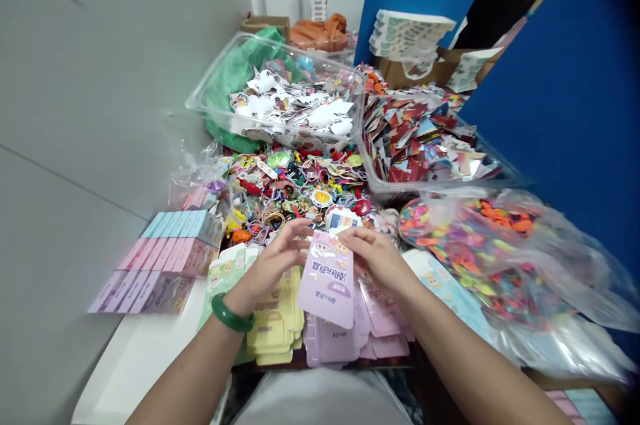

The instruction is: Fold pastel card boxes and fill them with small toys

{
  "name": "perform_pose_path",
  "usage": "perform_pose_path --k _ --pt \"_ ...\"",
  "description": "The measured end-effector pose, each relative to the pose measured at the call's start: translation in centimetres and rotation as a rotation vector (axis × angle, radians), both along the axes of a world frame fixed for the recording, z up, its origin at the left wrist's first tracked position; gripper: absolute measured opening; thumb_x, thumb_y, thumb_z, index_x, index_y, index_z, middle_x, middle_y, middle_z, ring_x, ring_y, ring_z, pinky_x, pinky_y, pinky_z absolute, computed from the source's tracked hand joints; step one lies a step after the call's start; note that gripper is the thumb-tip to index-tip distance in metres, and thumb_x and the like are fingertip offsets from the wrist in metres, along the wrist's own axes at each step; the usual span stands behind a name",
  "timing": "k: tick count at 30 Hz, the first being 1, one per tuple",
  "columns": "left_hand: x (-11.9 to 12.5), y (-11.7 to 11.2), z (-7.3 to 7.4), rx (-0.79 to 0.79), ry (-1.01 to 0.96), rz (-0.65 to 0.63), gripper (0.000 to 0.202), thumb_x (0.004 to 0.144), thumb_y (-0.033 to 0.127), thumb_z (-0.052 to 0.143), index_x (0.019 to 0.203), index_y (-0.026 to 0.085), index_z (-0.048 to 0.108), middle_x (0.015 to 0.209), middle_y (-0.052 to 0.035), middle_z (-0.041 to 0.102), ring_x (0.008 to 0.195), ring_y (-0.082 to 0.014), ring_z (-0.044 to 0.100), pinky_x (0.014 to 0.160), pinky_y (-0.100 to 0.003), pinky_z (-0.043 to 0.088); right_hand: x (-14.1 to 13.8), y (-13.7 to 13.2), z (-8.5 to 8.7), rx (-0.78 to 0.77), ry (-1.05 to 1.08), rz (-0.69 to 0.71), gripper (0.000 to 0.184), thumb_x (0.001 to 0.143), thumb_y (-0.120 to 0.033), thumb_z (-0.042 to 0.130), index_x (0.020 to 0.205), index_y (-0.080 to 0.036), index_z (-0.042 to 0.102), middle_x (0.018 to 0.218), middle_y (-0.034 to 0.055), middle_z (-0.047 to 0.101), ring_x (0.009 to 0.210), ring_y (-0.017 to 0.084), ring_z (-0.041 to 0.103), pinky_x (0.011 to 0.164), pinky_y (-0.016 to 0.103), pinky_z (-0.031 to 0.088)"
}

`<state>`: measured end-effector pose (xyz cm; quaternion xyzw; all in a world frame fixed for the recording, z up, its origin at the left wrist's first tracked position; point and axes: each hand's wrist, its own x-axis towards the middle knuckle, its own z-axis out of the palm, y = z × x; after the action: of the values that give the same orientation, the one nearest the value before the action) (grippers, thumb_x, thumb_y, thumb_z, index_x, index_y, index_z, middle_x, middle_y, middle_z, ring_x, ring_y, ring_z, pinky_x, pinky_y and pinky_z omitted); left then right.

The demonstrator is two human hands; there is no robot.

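My right hand (369,250) grips the top right corner of a flat purple printed box (327,285), which hangs tilted above the stacks. My left hand (283,255), with a green bangle on its wrist, has its fingers apart beside the box's upper left edge; whether a fingertip touches the box I cannot tell. Below lie stacks of similar flat boxes: yellow ones (273,328) under the left hand, purple ones (335,345) in the middle and pink ones (385,318) under the right forearm. Green ones (220,278) lie partly behind the left wrist. Blue ones (445,285) lie to the right.
Filled boxes (160,258) stand in blue, pink and purple rows at left. Small trinkets (300,185) heap up ahead. Behind are a clear bin (200,102) of white cutouts and another bin (380,185) of reddish cards. A plastic bag (565,245) of colourful pieces lies right.
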<state>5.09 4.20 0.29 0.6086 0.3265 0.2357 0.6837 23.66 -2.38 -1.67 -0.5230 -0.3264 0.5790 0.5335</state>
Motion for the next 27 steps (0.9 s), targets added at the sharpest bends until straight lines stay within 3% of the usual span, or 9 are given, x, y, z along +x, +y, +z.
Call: perform_pose_path --k 3,5,8,12,14,16,19,24,27 --pt "-0.7 -0.3 0.2 0.435 0.108 -0.202 0.046 0.076 0.025 0.074 0.119 0.029 0.061 0.144 -0.0076 0.045 0.139 -0.0296 0.034 0.113 -0.043 0.032 -0.6 0.0 -1.1 -0.085 -0.063 0.167 0.029 0.076 -0.046 0.062 0.076 -0.017 0.064 0.052 -0.0036 0.055 0.036 0.007 0.039 0.037 0.021 0.029" --pt "-0.7 -0.8 0.3 0.51 0.121 -0.243 0.03 0.075 0.023 0.074 0.104 0.025 0.067 0.133 -0.0086 0.056 0.132 -0.0292 0.045 0.113 -0.045 0.032 -0.6 0.3 -1.5 -0.034 -0.277 0.245 0.028 0.077 -0.044 0.059 0.074 -0.017 0.066 0.056 -0.0007 0.06 0.042 0.011 0.048 0.043 0.023 0.037" --pt "-0.7 -1.2 0.2 0.303 0.092 -0.055 0.021 0.08 0.027 0.07 0.1 0.023 0.064 0.11 -0.0068 0.069 0.106 -0.0244 0.064 0.097 -0.041 0.049 1.4 1.6 -0.8 0.049 -0.548 0.159 0.021 0.074 -0.038 0.061 0.069 -0.018 0.068 0.066 0.0025 0.067 0.06 0.016 0.059 0.058 0.027 0.045" --pt "-1.3 -0.8 -0.1 0.067 0.048 0.131 0.045 0.077 0.033 0.074 0.117 0.022 0.056 0.115 -0.008 0.071 0.102 -0.0238 0.068 0.087 -0.036 0.055 8.3 4.8 2.0 0.038 -0.916 -0.21 0.02 0.08 -0.032 0.057 0.082 -0.018 0.072 0.08 0.0054 0.071 0.076 0.02 0.062 0.072 0.031 0.044" --pt "-1.6 -0.5 -0.2 0.037 0.024 0.186 0.051 0.075 0.034 0.076 0.119 0.022 0.054 0.113 -0.008 0.072 0.099 -0.0237 0.069 0.083 -0.034 0.056 11.8 6.7 3.1 -0.08 -1.174 -0.374 0.022 0.082 -0.028 0.054 0.088 -0.018 0.073 0.086 0.0064 0.073 0.08 0.02 0.063 0.074 0.03 0.044" --pt "-1.8 -0.2 -0.3 0.032 0.003 0.249 0.05 0.074 0.034 0.077 0.117 0.021 0.054 0.11 -0.0068 0.073 0.097 -0.0229 0.07 0.081 -0.032 0.057 14.4 8.6 3.5 -0.152 -1.253 -0.387 0.021 0.08 -0.026 0.056 0.086 -0.016 0.074 0.089 0.0097 0.073 0.086 0.024 0.064 0.076 0.031 0.044" --pt "-1.8 0.0 -0.6 0.025 -0.049 0.317 0.047 0.075 0.034 0.076 0.114 0.022 0.055 0.113 -0.0058 0.072 0.101 -0.0223 0.069 0.081 -0.03 0.056 16.1 11.2 2.8 -0.236 -1.296 -0.311 0.02 0.078 -0.028 0.06 0.08 -0.015 0.074 0.086 0.0117 0.073 0.085 0.025 0.065 0.073 0.032 0.044" --pt "-1.9 0.3 -0.8 -0.011 -0.067 0.354 0.047 0.075 0.034 0.076 0.116 0.022 0.056 0.111 -0.0062 0.073 0.098 -0.0224 0.069 0.079 -0.03 0.056 15.3 13.7 1.0 -0.329 -1.332 -0.153 0.009 0.066 -0.024 0.068 0.065 -0.016 0.072 0.073 0.0109 0.071 0.074 0.024 0.066 0.066 0.029 0.046" --pt "-2.5 0.6 -0.5 0.006 -0.078 0.413 0.049 0.073 0.035 0.077 0.116 0.021 0.058 0.107 -0.0059 0.073 0.094 -0.0221 0.07 0.079 -0.031 0.056 14.9 13.7 1.0 -0.346 -1.378 -0.207 0.012 0.063 -0.018 0.065 0.072 -0.014 0.073 0.086 0.0171 0.072 0.085 0.029 0.067 0.072 0.033 0.047"
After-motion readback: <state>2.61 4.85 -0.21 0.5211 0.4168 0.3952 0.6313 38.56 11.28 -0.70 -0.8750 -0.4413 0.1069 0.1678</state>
